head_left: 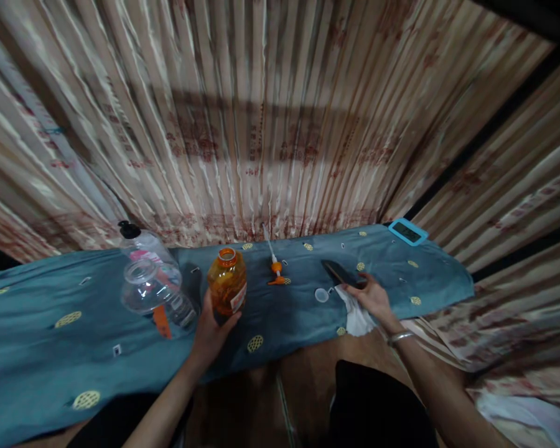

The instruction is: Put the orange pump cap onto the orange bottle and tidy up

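My left hand [214, 333] is wrapped round the lower part of an orange see-through bottle [228, 280], which stands upright with its mouth uncapped. To its right, an orange pump head [277, 270] with a clear dip tube lies on the cloth. My right hand [372, 298] has its thumb and fingers closed on the near end of a dark flat object [338, 272], whose kind I cannot make out. Below those fingers a crumpled white tissue [356, 316] hangs toward the table's front edge. A small round translucent lid [322, 295] lies left of the tissue.
A clear wide-mouthed jar [142, 289] and a clear bottle with a black cap [152, 249] stand at left. A blue-framed digital display [407, 232] lies at the far right corner. The table has a teal patterned cloth [28, 330]; pleated curtains [270, 124] hang behind it.
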`<action>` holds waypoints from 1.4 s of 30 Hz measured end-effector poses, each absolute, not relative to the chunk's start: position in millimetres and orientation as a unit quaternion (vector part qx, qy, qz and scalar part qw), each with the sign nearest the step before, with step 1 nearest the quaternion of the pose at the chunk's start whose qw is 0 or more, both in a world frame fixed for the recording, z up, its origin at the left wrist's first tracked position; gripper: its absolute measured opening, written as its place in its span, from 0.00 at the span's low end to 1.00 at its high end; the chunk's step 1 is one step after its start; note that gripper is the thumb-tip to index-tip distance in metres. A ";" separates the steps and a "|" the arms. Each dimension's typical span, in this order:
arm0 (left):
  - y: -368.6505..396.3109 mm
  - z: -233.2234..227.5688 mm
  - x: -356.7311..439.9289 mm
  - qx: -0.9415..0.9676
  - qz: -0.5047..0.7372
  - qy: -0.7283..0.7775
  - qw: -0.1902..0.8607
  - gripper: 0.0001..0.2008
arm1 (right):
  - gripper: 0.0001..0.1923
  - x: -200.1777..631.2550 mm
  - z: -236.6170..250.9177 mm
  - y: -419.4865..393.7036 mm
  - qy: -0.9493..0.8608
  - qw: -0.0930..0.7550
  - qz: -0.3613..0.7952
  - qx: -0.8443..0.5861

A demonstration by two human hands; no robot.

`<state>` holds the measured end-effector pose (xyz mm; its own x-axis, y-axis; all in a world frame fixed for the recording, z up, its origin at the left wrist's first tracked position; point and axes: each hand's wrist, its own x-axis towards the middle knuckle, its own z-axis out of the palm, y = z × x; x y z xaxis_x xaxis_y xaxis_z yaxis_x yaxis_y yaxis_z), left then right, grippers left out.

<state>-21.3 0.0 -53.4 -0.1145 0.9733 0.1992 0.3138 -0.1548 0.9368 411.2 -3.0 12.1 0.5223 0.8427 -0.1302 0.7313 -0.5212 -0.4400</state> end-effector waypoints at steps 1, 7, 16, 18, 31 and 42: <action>0.4 -51.1 -19.7 0.574 0.498 0.556 0.336 0.46 | 0.40 391.8 10.7 -8.1 -0.489 0.167 0.167 -0.840; 3.4 -48.7 -14.5 0.560 0.518 0.536 0.361 0.49 | 0.42 312.4 -4.9 -50.3 -0.571 0.210 0.119 -0.785; 3.0 -45.5 -18.6 0.566 0.528 0.518 0.364 0.49 | 0.48 348.5 -17.9 -96.9 -0.475 0.268 0.037 -0.838; 2.7 -45.7 -19.9 0.568 0.533 0.514 0.360 0.48 | 0.45 382.1 -9.9 -87.2 -0.435 0.235 0.013 -0.869; 2.4 -40.3 -18.0 0.555 0.496 0.558 0.367 0.47 | 0.37 497.2 11.4 -18.6 -0.328 0.085 0.000 -0.941; 7.7 -42.3 -15.2 0.554 0.521 0.535 0.369 0.45 | 0.30 273.1 18.6 76.2 -0.663 0.097 0.140 -0.729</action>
<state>-15.2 7.7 -42.3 -0.1143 0.9766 0.1824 0.2084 -0.1560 0.9655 273.1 76.2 18.6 0.0812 0.9938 -0.0758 0.9398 -0.1017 -0.3262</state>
